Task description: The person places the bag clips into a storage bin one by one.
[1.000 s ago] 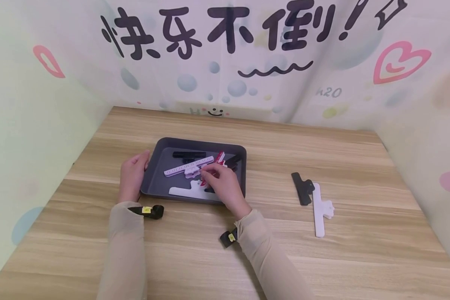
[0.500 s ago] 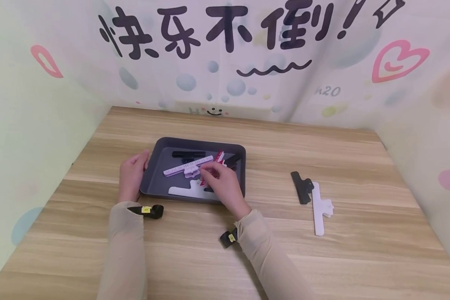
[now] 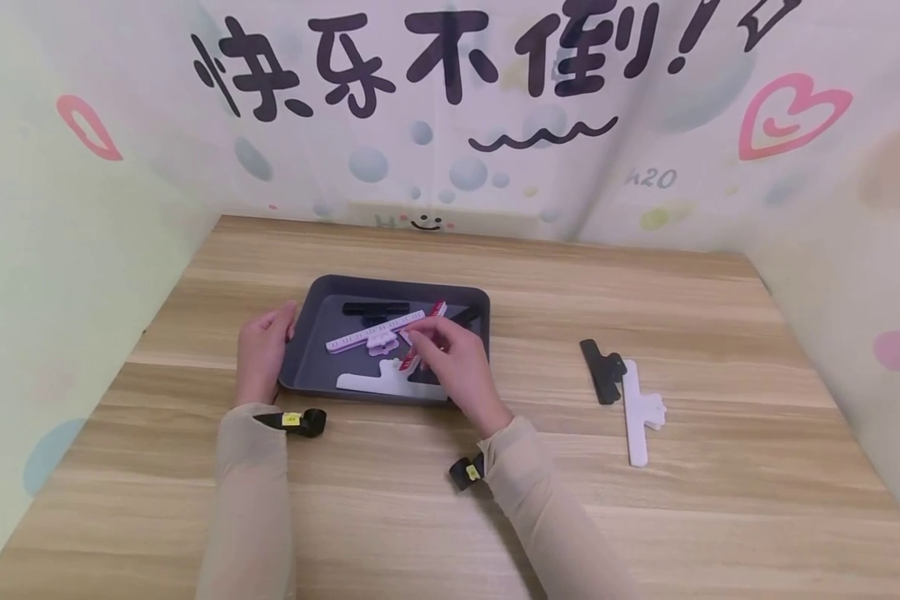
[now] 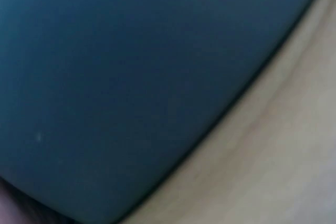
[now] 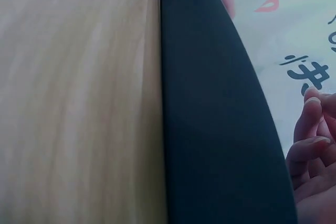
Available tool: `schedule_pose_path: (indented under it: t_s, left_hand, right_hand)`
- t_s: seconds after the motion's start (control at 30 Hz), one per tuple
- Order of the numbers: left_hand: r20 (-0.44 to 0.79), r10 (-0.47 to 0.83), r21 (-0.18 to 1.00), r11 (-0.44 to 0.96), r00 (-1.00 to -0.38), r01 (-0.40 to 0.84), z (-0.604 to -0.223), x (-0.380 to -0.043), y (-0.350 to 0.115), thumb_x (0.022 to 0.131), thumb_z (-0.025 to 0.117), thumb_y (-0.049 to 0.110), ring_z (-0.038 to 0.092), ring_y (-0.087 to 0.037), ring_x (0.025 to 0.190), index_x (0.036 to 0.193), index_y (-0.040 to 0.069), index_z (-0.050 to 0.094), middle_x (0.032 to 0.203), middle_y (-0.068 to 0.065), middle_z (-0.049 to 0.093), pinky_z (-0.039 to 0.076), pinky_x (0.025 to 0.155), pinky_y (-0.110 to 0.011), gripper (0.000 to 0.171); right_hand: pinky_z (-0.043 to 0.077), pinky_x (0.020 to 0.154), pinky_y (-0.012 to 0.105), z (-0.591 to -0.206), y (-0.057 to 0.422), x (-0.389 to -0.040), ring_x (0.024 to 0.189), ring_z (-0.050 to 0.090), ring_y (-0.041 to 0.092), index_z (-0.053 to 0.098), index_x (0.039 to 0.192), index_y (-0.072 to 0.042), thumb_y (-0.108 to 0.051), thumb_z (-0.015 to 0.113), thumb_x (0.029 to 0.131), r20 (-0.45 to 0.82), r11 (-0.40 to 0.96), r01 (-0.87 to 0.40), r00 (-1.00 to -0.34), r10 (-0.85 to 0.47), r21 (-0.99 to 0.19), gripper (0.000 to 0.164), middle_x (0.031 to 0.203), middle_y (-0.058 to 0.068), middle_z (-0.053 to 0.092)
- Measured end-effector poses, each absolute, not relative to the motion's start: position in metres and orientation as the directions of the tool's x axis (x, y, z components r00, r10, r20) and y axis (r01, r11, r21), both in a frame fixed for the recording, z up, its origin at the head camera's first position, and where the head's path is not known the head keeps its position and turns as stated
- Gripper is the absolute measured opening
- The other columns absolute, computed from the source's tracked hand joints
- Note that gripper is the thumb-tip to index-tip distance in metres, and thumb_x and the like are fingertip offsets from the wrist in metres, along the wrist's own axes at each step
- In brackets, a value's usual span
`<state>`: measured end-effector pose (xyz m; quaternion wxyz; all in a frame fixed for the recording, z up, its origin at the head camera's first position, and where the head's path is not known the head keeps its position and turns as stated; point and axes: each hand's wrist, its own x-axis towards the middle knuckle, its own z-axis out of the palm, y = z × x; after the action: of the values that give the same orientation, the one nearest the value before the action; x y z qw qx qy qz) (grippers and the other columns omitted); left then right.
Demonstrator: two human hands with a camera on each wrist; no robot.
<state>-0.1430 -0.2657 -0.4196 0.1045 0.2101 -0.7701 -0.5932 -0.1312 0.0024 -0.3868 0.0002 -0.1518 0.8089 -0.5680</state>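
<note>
My left hand [image 3: 262, 354] holds the left side of a dark grey tray [image 3: 291, 377], its fingertips at the rim. Over the tray's right half is my right hand [image 3: 457, 362], fingers bent and thumb near the index fingertip. Those fingertips are between a lilac clip [image 3: 375, 331] and a red-and-white clip [image 3: 407, 361], which the hand partly covers. The right wrist view shows the bent fingers [image 5: 307, 153] beyond the tray wall; whether they pinch anything cannot be made out. A white clip [image 3: 375, 382] and black clips [image 3: 375, 309] lie in the tray too.
Right of the tray, a black clip [image 3: 602, 372] and a white clip [image 3: 636, 414] lie on the wooden table [image 3: 390, 508]. A printed cloth [image 3: 307, 183] stands behind the table. Dark tray wall fills much of the left wrist view.
My right hand has shifted slightly right, uncovering more of the red-and-white clip. My left hand and the tray stay in place. The head view has turned a little.
</note>
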Motion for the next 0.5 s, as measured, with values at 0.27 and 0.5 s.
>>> schedule_pose_path:
  t_s: [0.27,0.5]
  left_hand:
    - [-0.093,-0.443,0.960,0.198,-0.892,-0.198,-0.421,-0.143,-0.265,0.081,0.051,0.057,0.038,-0.020,0.066,0.068,0.004,0.049,0.063,0.000,0.042,0.028,0.056,-0.029,0.055]
    - [-0.082,-0.445,0.961,0.200,-0.892,-0.188,-0.420,-0.144,-0.265,0.081,0.052,0.057,0.038,-0.019,0.067,0.066,0.005,0.049,0.064,0.001,0.043,0.028,0.058,-0.029,0.054]
  right_hand:
    - [0.045,0.055,0.029,-0.382,0.019,-0.127,0.064,0.056,0.019,0.065,0.099,-0.019,-0.037,0.060,0.084,0.137,0.279,-0.209,-0.957,-0.254,-0.937,0.024,0.078,0.004,0.062]
    - [0.043,0.057,0.029,-0.359,0.041,-0.108,0.068,0.055,0.030,0.063,0.101,-0.007,-0.020,0.057,0.089,0.102,0.306,-0.166,-0.971,-0.215,-0.937,0.019,0.079,0.012,0.061]
